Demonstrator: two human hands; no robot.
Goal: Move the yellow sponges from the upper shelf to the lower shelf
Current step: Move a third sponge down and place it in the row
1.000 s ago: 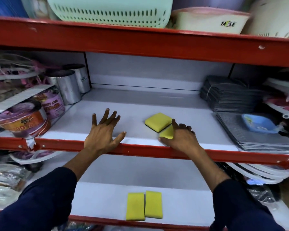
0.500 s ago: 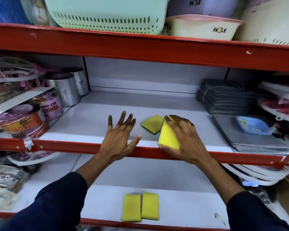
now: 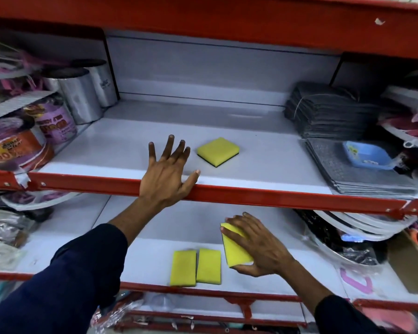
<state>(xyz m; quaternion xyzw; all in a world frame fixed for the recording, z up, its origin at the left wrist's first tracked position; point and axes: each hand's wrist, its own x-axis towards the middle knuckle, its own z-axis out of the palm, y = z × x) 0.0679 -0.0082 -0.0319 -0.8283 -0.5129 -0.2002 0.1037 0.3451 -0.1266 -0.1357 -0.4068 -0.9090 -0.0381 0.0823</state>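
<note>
One yellow sponge (image 3: 218,151) with a dark underside lies flat on the white upper shelf (image 3: 263,162). My left hand (image 3: 167,174) rests open on that shelf's red front edge, just left of the sponge, fingers spread. My right hand (image 3: 258,247) is down over the lower shelf (image 3: 145,256), shut on another yellow sponge (image 3: 234,249), held tilted on edge. Two yellow sponges (image 3: 195,266) lie side by side on the lower shelf, immediately left of the held one.
Metal tins (image 3: 82,92) and labelled tubs (image 3: 17,145) crowd the upper shelf's left. Stacked grey mats (image 3: 328,112) and a blue tray (image 3: 367,154) fill its right. Plastic-wrapped goods (image 3: 348,237) sit at both ends of the lower shelf.
My right hand lifted one sponge off the upper shelf and carried it down to the lower shelf. My left hand slid right along the upper shelf edge.
</note>
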